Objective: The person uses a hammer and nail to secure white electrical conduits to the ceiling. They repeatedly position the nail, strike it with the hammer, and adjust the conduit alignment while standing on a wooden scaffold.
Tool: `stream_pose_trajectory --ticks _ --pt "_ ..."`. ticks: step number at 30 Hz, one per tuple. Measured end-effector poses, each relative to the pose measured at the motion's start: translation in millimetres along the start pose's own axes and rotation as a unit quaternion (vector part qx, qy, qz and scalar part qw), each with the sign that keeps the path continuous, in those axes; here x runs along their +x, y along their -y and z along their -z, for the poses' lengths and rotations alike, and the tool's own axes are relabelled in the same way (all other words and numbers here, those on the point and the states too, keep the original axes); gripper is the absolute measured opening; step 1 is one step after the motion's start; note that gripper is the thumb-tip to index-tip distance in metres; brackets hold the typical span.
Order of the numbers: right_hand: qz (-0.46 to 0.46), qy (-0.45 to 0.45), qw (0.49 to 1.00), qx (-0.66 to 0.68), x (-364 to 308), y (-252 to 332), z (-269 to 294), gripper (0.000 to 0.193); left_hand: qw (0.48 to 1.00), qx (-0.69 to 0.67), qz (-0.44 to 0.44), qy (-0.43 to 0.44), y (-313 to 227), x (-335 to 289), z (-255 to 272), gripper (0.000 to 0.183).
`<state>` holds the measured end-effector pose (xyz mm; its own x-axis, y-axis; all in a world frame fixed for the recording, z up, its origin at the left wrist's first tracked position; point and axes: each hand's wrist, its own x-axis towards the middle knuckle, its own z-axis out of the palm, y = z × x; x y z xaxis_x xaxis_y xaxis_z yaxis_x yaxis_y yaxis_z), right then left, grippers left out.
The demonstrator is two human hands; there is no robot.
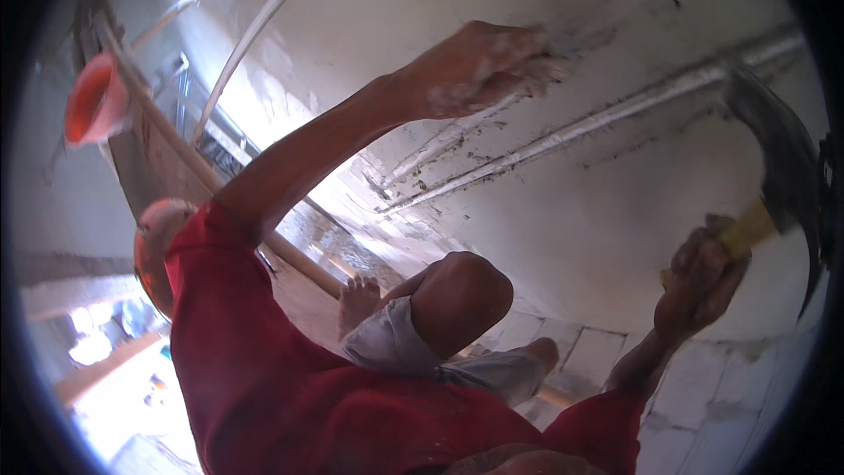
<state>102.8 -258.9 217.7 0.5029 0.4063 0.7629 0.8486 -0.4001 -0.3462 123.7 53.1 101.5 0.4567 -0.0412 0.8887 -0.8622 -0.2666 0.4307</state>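
My right hand (703, 277) is wrapped round the yellow handle of a hammer (781, 154), held up at the right side. Its dark head has a long, curved, pointed end hanging downward. My left hand (488, 70) is stretched out against the pale plastered wall (607, 211), its fingers curled and dusted white. What those fingers hold, if anything, is blurred and I cannot make it out. Just below the left hand, a long straight pipe (563, 134) runs slantwise along a rough-edged groove in the wall.
At the left, an orange bucket (95, 101) is beside a long wooden pole (189, 157). A pale hose (255, 35) curves down at the upper left. My bent knee (462, 299) and bare foot (359, 301) are low in the middle. Pale blockwork (598, 359) shows at the lower right.
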Motion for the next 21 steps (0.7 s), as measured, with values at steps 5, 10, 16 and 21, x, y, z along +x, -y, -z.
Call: stream_pose_trajectory --ticks 5,10,16,21 --pt "-0.028 0.091 0.931 0.353 -3.9 -17.9 -22.7 0.037 0.999 0.015 -0.038 0.013 -2.8 -3.9 -4.3 0.03" --pt "0.047 0.21 0.952 -0.22 21.4 12.4 -11.0 0.029 0.999 0.039 0.0 0.025 -1.4 1.9 -5.4 0.033" --pt "-0.006 0.137 0.987 -0.08 22.1 -21.2 -12.9 0.032 0.994 0.038 0.083 0.052 -17.2 17.2 12.0 0.042" --pt "0.001 0.076 0.984 -0.159 28.9 3.1 -27.1 0.032 0.995 0.022 0.063 0.073 8.0 19.7 -0.7 0.042"
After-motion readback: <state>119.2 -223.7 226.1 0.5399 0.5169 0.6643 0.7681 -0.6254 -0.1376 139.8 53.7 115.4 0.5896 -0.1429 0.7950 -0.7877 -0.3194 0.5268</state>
